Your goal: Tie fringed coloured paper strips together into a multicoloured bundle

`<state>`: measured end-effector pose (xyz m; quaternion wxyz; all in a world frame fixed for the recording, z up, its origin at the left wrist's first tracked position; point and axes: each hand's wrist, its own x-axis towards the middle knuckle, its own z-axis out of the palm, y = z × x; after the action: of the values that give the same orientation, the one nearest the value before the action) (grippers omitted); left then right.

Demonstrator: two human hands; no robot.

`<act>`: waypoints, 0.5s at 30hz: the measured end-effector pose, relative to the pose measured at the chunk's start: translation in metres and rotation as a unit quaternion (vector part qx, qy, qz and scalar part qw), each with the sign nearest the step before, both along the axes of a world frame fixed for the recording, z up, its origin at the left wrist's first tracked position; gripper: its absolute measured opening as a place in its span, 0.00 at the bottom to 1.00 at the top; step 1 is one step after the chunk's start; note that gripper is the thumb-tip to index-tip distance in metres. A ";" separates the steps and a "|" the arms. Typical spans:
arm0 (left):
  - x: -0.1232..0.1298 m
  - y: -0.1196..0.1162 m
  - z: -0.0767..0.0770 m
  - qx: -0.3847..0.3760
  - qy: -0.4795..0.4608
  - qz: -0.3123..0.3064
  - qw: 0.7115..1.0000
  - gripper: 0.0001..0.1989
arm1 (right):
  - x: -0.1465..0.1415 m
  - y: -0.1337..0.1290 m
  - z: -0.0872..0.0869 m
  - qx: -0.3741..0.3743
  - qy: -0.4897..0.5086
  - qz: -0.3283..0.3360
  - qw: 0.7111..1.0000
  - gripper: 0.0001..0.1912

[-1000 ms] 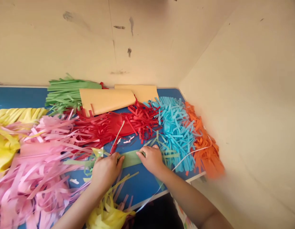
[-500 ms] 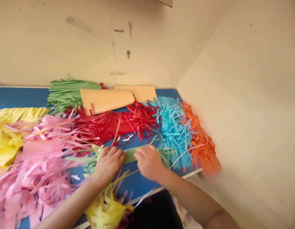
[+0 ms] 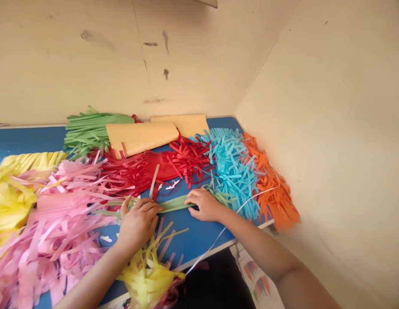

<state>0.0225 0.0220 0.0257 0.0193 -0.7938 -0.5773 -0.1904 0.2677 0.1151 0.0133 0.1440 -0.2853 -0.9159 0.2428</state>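
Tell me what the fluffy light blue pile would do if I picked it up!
The light blue pile would probably flop, since its thin strips already bend. It's likely light, looking thin and papery. Strips might snag on each other, as they crisscross loosely.

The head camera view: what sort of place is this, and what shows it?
Possibly a home or classroom craft corner: a blue table against marked walls, spread with fringed red paper and blue paper.
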 end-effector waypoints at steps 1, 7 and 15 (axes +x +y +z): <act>-0.001 0.000 -0.001 -0.006 -0.013 0.007 1.000 0.11 | -0.001 0.001 0.001 -0.003 -0.004 -0.003 1.000 0.06; 0.004 0.001 -0.006 -0.014 -0.050 0.068 0.996 0.12 | -0.010 0.009 0.005 0.001 -0.046 -0.028 0.999 0.08; 0.009 0.009 0.000 -0.039 -0.029 0.103 0.993 0.17 | -0.020 0.015 0.008 0.005 -0.103 -0.107 0.989 0.12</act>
<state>0.0315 0.0315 0.0258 -0.0085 -0.7242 -0.6636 -0.1875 0.2475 0.1301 0.0209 0.0755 -0.4044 -0.8912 0.1910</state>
